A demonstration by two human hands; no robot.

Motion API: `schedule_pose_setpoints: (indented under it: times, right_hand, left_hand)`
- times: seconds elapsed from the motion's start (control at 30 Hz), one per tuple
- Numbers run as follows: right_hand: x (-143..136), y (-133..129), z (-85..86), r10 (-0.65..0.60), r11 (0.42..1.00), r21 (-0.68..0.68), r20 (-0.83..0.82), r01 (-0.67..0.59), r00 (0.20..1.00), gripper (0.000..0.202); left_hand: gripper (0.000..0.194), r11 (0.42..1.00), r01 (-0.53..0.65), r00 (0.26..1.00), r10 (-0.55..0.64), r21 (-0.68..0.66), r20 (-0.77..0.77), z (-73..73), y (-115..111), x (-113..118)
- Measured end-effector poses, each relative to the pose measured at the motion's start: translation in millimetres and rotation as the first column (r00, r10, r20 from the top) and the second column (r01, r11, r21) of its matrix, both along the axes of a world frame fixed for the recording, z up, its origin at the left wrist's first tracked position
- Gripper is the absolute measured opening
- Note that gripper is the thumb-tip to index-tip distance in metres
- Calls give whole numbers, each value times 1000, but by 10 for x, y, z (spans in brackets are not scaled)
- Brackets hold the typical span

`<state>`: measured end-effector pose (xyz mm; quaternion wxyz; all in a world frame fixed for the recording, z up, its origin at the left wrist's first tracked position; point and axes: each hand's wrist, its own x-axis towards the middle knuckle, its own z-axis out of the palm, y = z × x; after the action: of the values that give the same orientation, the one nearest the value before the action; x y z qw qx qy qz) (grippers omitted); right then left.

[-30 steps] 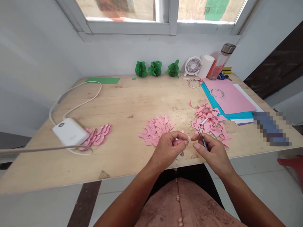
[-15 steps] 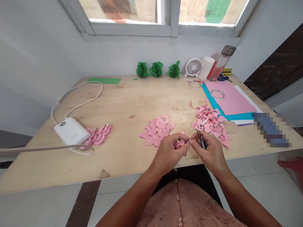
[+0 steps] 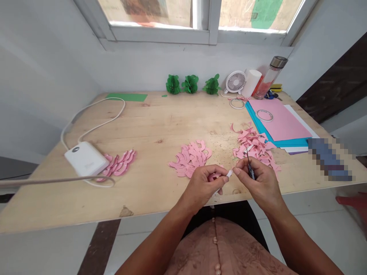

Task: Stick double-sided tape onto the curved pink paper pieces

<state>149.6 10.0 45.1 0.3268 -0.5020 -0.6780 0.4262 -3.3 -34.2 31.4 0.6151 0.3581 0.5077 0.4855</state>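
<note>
The left hand (image 3: 205,184) pinches a small white strip (image 3: 229,173), with pink paper (image 3: 213,177) inside its fingers; the strip slants toward the right hand (image 3: 261,182), which grasps scissors (image 3: 251,172), fingertips just beside it.

Two hands (image 3: 205,184), three paper ornaments (image 3: 190,84), two tape rolls (image 3: 265,120)

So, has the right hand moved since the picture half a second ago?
Yes. The right hand, with the scissors, has shifted slightly to the right, judged against the nearby knot in the tabletop.
</note>
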Motion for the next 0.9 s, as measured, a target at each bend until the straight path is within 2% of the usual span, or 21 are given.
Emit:
schedule_pose_setpoints:
  times: [0.17,0.37,0.53,0.77,0.9]
  right_hand:
    - [-24,4,-28,1,1000,-13,-22,-1,1000,16]
    - [-15,10,-45,5,999,-50,-24,-6,1000,14]
    - [62,2,-111,28,995,-91,-26,-30,999,24]
    - [145,-50,-185,238,955,-162,-73,-247,969,33]
    - [143,-73,-200,280,949,-140,-42,-283,959,36]
  left_hand:
    - [20,1000,-19,999,19,2,32,5,20,-4]
    - [18,999,-49,999,49,-4,-7,-20,34,-14]
    - [15,997,-75,996,75,4,-53,16,30,-44]
    - [14,995,-102,991,103,11,-87,21,49,-76]
    - [17,995,-96,990,98,28,-103,16,50,-78]
